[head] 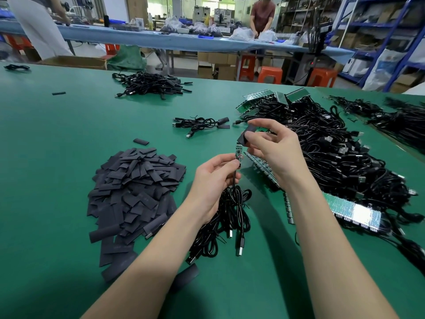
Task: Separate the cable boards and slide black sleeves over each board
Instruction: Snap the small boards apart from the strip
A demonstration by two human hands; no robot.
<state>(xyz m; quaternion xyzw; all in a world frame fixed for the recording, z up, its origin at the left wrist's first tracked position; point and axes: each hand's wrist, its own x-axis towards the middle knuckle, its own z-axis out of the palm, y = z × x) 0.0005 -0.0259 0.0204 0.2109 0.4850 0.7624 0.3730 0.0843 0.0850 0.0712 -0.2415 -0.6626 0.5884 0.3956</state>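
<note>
While the left hand point(215, 178) pinches the board point(238, 153), the right hand's point(273, 146) grip clamps a sleeve point(247, 135) just above it

Left hand point(213, 178) and right hand point(273, 146) raised, fingers pinching.

Way past my hands there's a long blue bench point(138, 39) piled with plastic bags point(241, 33), someone in a reddish shirt point(262, 14) standing behind it, orange stools point(269, 74) underneath, blue shelving point(372, 24) off right.

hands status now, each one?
Left hand: pinching the small green board at its cable end.
Right hand: pinching a black sleeve over the board's top.
</note>
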